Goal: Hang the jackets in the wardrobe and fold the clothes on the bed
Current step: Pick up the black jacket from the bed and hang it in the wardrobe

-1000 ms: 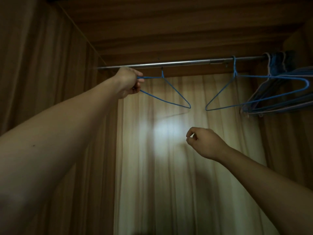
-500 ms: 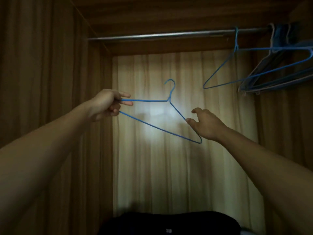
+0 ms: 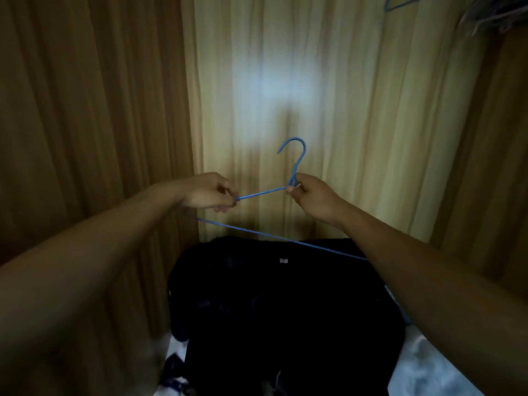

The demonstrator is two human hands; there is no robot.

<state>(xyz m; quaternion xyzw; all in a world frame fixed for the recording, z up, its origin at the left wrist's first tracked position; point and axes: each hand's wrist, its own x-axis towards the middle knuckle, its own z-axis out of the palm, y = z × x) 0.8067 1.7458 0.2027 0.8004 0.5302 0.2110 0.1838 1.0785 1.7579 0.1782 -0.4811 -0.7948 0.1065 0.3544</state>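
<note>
A thin blue wire hanger (image 3: 297, 161) is held in the air inside the wooden wardrobe, hook pointing up. My left hand (image 3: 210, 194) pinches the end of its left shoulder wire. My right hand (image 3: 313, 197) grips its neck just below the hook. The hanger's bottom bar (image 3: 274, 237) slants down to the right and passes behind my right forearm. Below the hanger lies a dark, nearly black jacket (image 3: 274, 304) with a small white label at its collar, on a light surface.
The wardrobe's wooden left wall (image 3: 94, 110) and pale back panel (image 3: 328, 95) enclose the space. More blue hangers (image 3: 483, 10) hang at the top right. Light bedding (image 3: 428, 367) shows at the lower right, patterned cloth (image 3: 174, 367) at the lower left.
The hanger came off the rail and down with my left hand. My right hand went from its lower right corner to its neck. The view tilted down, showing the jacket.
</note>
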